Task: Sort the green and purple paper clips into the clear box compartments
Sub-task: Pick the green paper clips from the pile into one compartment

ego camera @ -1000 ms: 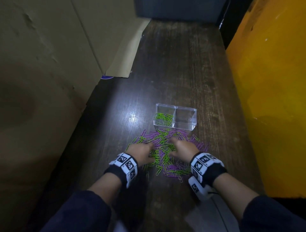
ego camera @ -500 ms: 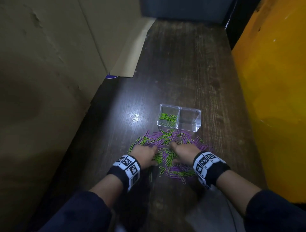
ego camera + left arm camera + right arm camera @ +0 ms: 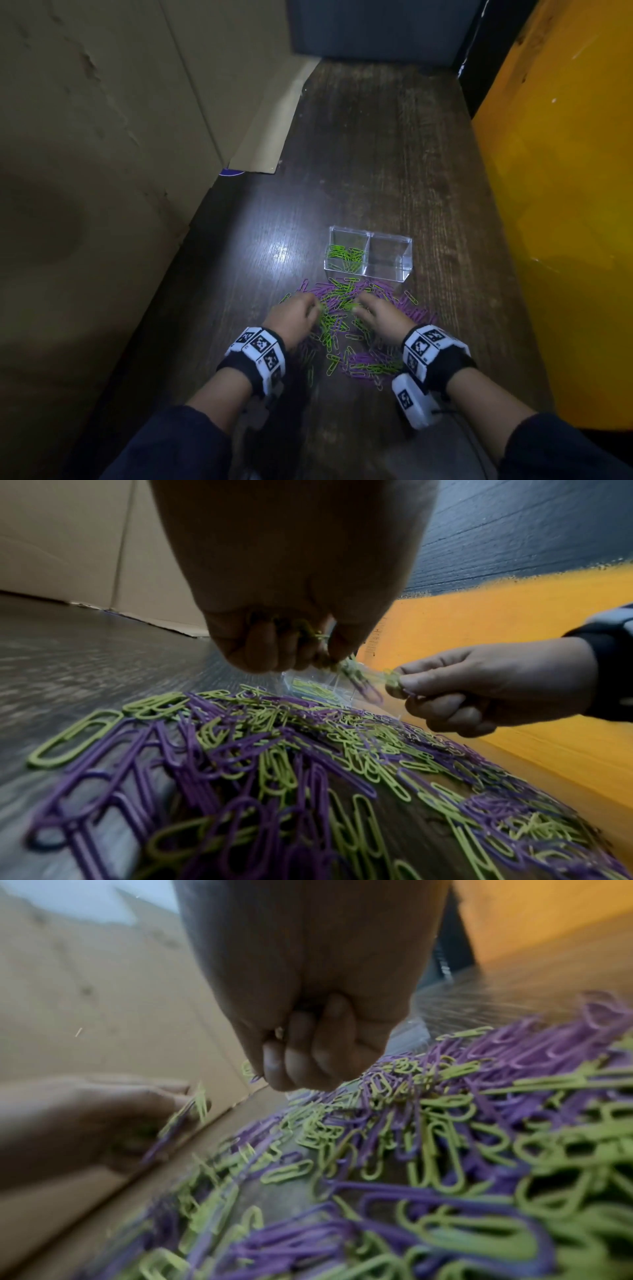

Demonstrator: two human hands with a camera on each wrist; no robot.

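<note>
A mixed pile of green and purple paper clips (image 3: 346,329) lies on the dark wooden table (image 3: 376,154) just in front of the clear two-compartment box (image 3: 368,255). Its left compartment holds green clips (image 3: 344,255); the right one looks bare. My left hand (image 3: 294,317) hovers over the pile's left side, fingers curled round a small bunch of clips (image 3: 318,642), mostly green. My right hand (image 3: 380,317) hovers opposite it and pinches green clips (image 3: 392,679) between thumb and fingertips. Both hands (image 3: 308,1053) are raised slightly off the pile (image 3: 308,764).
A cardboard wall (image 3: 102,154) runs along the table's left side, with a flap (image 3: 270,137) lying on the wood. An orange wall (image 3: 565,205) borders the right. A dark panel (image 3: 376,27) closes off the far end.
Both hands went from resting in the pile to lifting slightly with clips held in their fingers. The camera view shifted a little; the box has not moved.
</note>
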